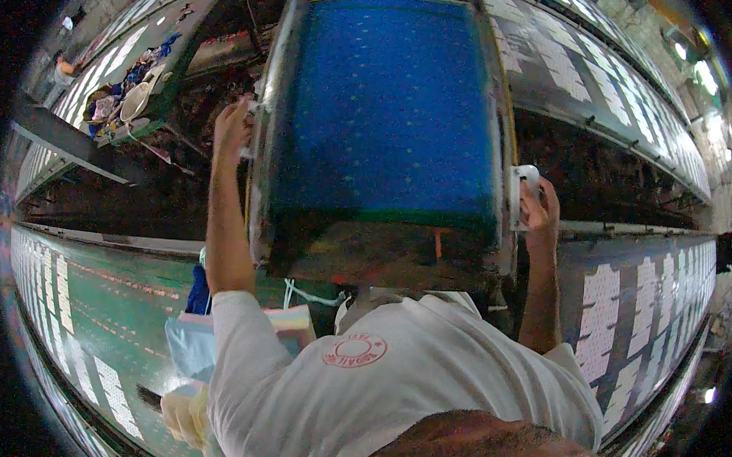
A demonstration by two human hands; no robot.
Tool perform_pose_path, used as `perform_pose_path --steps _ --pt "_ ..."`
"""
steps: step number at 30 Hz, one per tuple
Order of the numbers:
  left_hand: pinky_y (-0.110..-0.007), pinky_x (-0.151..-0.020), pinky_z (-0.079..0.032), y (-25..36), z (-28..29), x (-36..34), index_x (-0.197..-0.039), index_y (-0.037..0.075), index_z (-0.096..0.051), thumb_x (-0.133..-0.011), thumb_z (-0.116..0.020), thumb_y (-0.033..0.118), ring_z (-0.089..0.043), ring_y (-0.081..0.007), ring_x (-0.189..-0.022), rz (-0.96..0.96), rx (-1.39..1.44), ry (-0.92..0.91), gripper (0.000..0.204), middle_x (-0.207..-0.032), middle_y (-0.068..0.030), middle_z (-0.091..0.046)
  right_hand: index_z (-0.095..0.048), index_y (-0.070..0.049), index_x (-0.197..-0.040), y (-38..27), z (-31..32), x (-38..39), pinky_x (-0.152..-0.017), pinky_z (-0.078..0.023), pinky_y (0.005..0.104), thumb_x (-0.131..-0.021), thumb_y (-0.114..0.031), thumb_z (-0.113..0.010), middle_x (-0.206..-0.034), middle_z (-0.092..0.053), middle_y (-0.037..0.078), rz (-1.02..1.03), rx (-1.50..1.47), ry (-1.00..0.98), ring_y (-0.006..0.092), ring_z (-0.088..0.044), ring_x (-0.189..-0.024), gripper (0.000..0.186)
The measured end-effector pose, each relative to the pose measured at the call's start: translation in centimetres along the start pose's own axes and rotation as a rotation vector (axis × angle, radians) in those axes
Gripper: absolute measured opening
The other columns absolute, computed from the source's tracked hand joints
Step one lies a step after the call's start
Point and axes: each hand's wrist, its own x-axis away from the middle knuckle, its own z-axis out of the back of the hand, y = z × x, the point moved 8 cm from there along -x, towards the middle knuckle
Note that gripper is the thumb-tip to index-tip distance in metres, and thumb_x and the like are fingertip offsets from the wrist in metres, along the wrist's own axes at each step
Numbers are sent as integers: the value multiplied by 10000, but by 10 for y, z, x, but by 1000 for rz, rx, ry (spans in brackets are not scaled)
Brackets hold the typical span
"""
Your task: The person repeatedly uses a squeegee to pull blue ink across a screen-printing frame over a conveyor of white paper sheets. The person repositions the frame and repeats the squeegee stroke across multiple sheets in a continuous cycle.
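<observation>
A large framed screen [390, 108] with blue mesh dotted with small pale marks is held up in front of me, its lower band dark. My left hand [234, 126] is closed on a pale handle at the screen's left side, partly hidden by my fingers. My right hand [542, 204] grips a white handle [526, 173] on the right side of the frame.
Long tables carrying rows of pale printed pieces [601, 317] run on both sides. Folded pastel cloths [189, 343] lie at lower left. A cluttered bench [168, 80] with a pale bowl [135, 101] stands at upper left, with another person [63, 70] beyond it. A metal beam [71, 142] crosses near it.
</observation>
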Motion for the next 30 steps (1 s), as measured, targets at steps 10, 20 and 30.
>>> perform_pose_path --steps 10,20,30 --pt "-236 -417 -252 -26 137 -116 -934 148 -619 -1040 -545 487 -350 -52 -472 1 62 283 363 -674 62 -479 -620 -65 -1251 4 -242 -208 -790 -518 320 -933 -306 -735 -1052 -652 56 29 156 -384 147 -615 -944 415" --pt "-248 -450 -280 28 152 -189 -873 174 -592 -1055 -463 541 -377 -58 -492 27 -48 463 429 -643 79 -479 -575 -97 -1341 36 -358 -313 -742 -493 287 -963 -291 -713 -1143 -625 4 -165 -3 -484 111 -604 -917 447" --pt "-238 -425 -264 47 167 -318 -973 137 -622 -1026 -541 549 -383 -58 -474 77 -74 358 423 -693 45 -520 -558 -38 -1306 47 -436 -339 -553 -380 204 -990 -281 -689 -961 -592 -13 -243 -78 -380 36 -525 -739 420"
